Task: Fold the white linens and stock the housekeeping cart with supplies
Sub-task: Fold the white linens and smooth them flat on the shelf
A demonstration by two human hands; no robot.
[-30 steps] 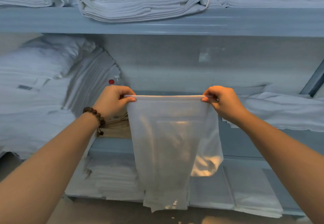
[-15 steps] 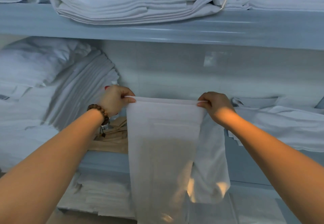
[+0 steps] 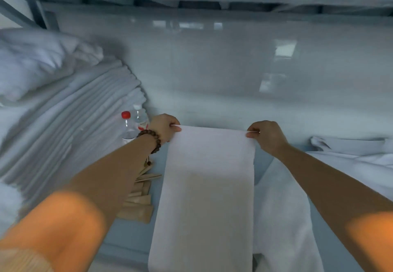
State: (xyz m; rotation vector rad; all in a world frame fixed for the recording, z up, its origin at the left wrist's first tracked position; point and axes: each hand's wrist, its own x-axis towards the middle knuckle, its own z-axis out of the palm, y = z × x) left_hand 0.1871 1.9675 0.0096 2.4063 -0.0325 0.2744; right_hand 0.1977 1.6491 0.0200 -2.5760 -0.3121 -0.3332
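Observation:
A long white linen strip [image 3: 208, 186] lies stretched over the blue shelf surface [image 3: 131, 239], its near end running off the front edge. My left hand [image 3: 164, 127], with a brown bead bracelet on its wrist, pinches the far left corner. My right hand [image 3: 265, 135] pinches the far right corner. Both hands hold the far edge taut near the back wall. A second white layer of cloth [image 3: 282, 208] spreads out on the shelf to the right of the strip, under my right forearm.
A slanted stack of folded white linens [image 3: 70, 122] and a pillow [image 3: 32, 63] fill the shelf's left side. Two water bottles [image 3: 133, 125] stand beside my left hand. Brown paper packets [image 3: 140, 201] lie under my left forearm. More white cloth [image 3: 350, 154] sits at right.
The linen was hanging in front of the shelves from both hands; now it is laid forward onto the shelf surface, with both hands further in toward the back wall. The view has dropped and moved closer.

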